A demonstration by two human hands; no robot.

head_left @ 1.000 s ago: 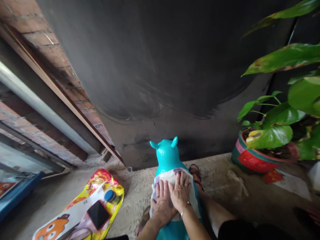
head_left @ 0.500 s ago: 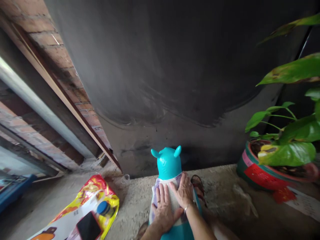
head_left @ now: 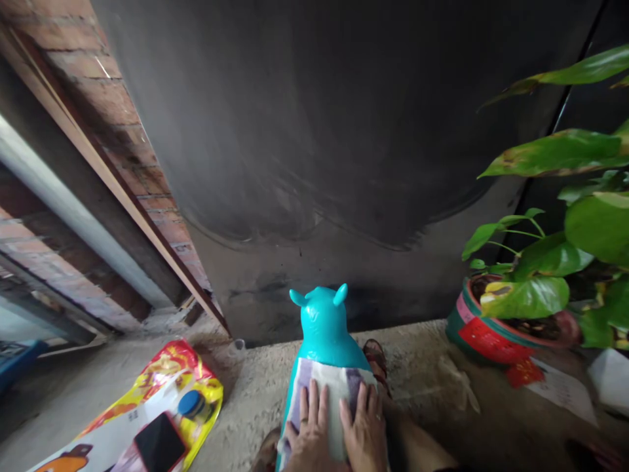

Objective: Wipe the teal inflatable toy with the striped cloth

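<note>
A teal inflatable animal toy (head_left: 322, 321) with two ears stands low in front of me, between my feet, facing the dark panel. Over its back lies a white and purple striped cloth (head_left: 337, 380). My left hand (head_left: 313, 426) rests flat on the left part of this cloth, fingers stretched out. Beside it, my right hand (head_left: 364, 429) presses flat on the cloth too, with its fingers spread. The head and neck of the toy are bare, while its rear is hidden by my hands and the picture's lower edge.
A large dark panel (head_left: 304, 144) stands ahead. On the concrete floor at left lie a yellow and red bag (head_left: 174, 360), a phone (head_left: 160, 442) and a blue-capped jar (head_left: 191, 403). A potted plant (head_left: 496, 337) stands at right. My sandalled foot (head_left: 376, 357) is beside the toy.
Both hands and the cloth have slid back along the toy towards me, baring its neck and shoulders. The view has turned slightly to the right.
</note>
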